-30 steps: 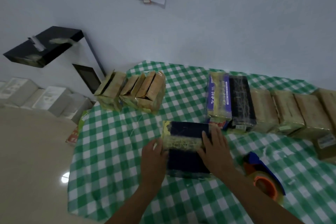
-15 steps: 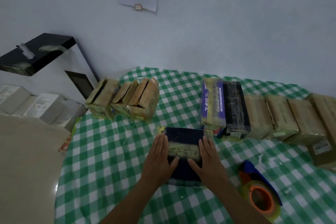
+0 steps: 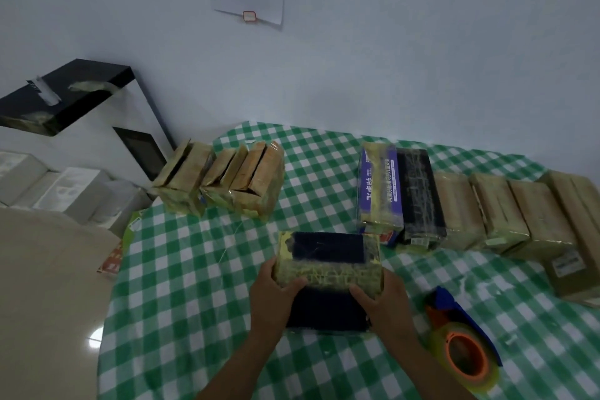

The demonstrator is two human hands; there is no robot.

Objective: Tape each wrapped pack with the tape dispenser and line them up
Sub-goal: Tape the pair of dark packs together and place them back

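A dark blue wrapped pack (image 3: 328, 256) with a yellowish tape band across its middle lies on the green checked tablecloth (image 3: 194, 286). My left hand (image 3: 276, 292) grips its left side, thumb on top. My right hand (image 3: 386, 299) grips its right side, thumb on the tape band. The tape dispenser (image 3: 461, 338), blue with an orange core, lies on the cloth right of my right hand, untouched. A row of taped packs (image 3: 454, 204) runs along the back right, starting with a purple pack (image 3: 378, 185) and a dark one (image 3: 422, 191).
A cluster of tan packs (image 3: 224, 178) stands upright at the back left corner of the table. A tan box with a label (image 3: 571, 269) sits at the right edge. White boxes (image 3: 65, 191) and a black shelf (image 3: 65, 94) are left of the table, against the wall.
Both hands have moved from lying flat on top of the dark pack to its left and right sides and now grip it. The view has tilted slightly.
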